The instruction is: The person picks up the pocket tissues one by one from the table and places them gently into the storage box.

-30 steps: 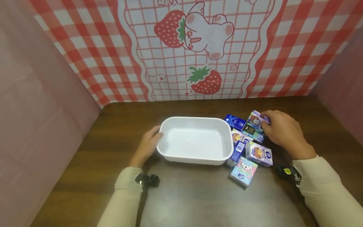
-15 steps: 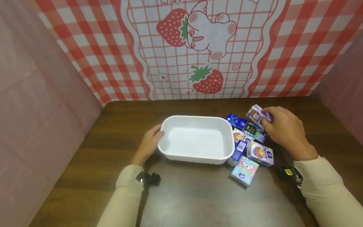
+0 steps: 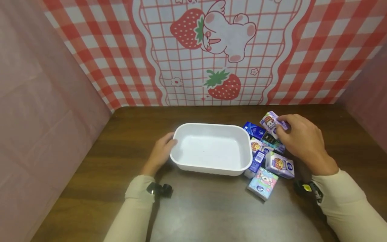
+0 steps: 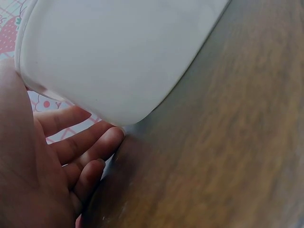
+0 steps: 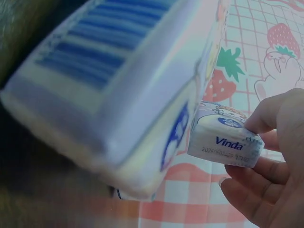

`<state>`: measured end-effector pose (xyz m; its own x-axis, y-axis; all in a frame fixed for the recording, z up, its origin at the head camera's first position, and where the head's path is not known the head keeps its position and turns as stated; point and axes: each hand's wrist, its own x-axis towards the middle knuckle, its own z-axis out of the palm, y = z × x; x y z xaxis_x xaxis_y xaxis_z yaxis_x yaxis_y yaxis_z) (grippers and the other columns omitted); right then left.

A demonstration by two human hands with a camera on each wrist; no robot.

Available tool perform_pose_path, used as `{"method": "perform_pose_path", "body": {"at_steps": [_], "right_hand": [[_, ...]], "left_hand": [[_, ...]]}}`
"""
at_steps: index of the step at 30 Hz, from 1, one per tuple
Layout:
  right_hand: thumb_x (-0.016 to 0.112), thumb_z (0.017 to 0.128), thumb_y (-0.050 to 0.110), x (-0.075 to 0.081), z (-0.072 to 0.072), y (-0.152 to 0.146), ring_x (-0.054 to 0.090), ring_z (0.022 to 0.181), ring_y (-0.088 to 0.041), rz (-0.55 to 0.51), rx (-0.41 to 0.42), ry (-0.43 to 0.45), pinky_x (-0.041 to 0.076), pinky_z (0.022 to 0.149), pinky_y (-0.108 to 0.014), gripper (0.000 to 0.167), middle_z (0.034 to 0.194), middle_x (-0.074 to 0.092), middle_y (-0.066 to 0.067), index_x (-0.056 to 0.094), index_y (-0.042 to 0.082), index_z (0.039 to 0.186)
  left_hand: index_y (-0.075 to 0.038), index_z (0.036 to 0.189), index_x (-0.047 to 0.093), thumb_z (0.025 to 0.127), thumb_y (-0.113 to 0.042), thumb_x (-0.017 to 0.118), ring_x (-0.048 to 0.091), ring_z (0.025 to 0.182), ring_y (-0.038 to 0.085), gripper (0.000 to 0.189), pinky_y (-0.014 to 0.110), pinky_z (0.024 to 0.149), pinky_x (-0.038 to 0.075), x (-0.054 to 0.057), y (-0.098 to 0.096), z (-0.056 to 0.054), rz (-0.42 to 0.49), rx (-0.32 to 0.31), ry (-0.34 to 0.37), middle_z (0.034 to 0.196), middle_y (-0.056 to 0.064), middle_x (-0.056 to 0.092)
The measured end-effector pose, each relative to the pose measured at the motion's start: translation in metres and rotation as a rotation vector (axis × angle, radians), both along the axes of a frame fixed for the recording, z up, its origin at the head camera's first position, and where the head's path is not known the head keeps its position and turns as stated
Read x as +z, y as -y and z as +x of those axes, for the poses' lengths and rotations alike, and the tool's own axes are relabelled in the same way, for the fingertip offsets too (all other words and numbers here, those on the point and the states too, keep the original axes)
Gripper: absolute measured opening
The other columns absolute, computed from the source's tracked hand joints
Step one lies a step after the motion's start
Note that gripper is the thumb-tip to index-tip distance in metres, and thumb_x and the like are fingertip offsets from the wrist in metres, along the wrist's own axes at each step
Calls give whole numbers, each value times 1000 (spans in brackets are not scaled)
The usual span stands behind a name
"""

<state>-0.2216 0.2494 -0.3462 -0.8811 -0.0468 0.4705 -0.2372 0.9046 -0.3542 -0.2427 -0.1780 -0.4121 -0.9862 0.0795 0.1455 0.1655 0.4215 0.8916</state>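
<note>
A white plastic tub [image 3: 211, 153] sits on the table with nothing in it. My left hand [image 3: 160, 149] grips its left end, thumb over the rim and fingers along the outer wall; the left wrist view shows the curled fingers against the tub [image 4: 118, 52]. With thumb and fingers, my right hand [image 3: 303, 139] pinches a small purple pack of tissues [image 3: 268, 121], printed with a cartoon. The right wrist view shows "Vinda" on the end of that pack [image 5: 223, 140]. It is held tilted over the dark floral tissue pack [image 3: 276, 144], partly covering it.
Right of the tub lie several more tissue packs: a blue one [image 3: 254, 129], a purple-white one [image 3: 280, 164], a narrow blue one [image 3: 257, 161] and a light-blue cartoon one [image 3: 263, 184]. A red-checked cloth [image 3: 115, 67] hangs behind the brown table [image 3: 99, 161].
My right hand has lifted the purple tissue pack off the pile and then shifted it slightly left over the dark pack. My left hand keeps its grip on the tub.
</note>
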Motion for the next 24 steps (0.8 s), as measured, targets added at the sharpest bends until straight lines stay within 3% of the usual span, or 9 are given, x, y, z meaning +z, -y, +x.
{"method": "perform_pose_path", "body": {"at_steps": [15, 24], "right_hand": [[66, 93, 18, 2, 4, 7, 59, 107, -46, 10, 21, -15, 49, 84, -64, 35, 121, 62, -26, 65, -2, 121], [67, 92, 19, 1, 6, 10, 59, 107, -46, 12, 30, -16, 50, 83, -63, 36, 122, 62, -26, 65, -1, 121]], "left_hand": [[-2, 135, 60, 100, -20, 52, 61, 110, 32, 40, 48, 96, 50, 1, 0, 0, 4, -7, 22, 129, 18, 64], [-2, 134, 61, 100, -20, 54, 62, 106, 31, 39, 46, 92, 51, 0, 0, 0, 3, -4, 15, 126, 18, 65]]}}
